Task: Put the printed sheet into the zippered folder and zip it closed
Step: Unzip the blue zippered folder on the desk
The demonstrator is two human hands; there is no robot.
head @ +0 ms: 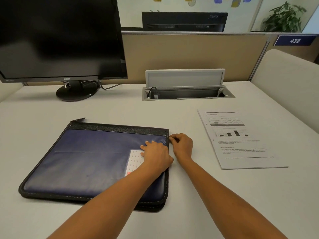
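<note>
Pressing one folder (86,161), left hand (156,156), right hand (183,145) pinching edge, one sheet (241,140)

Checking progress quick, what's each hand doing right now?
Left hand: open, pressing flat on the navy padded zippered folder.
Right hand: pinching at the folder's right edge, seemingly its zipper pull.

- Left hand (155,153) lies palm down, fingers straight, forearm reaching in from the near edge of the counter (198,213).
- Right hand (182,144) sits just beside it, fingers curled, thumb and forefinger pinching the zipper pull (170,138).
</note>
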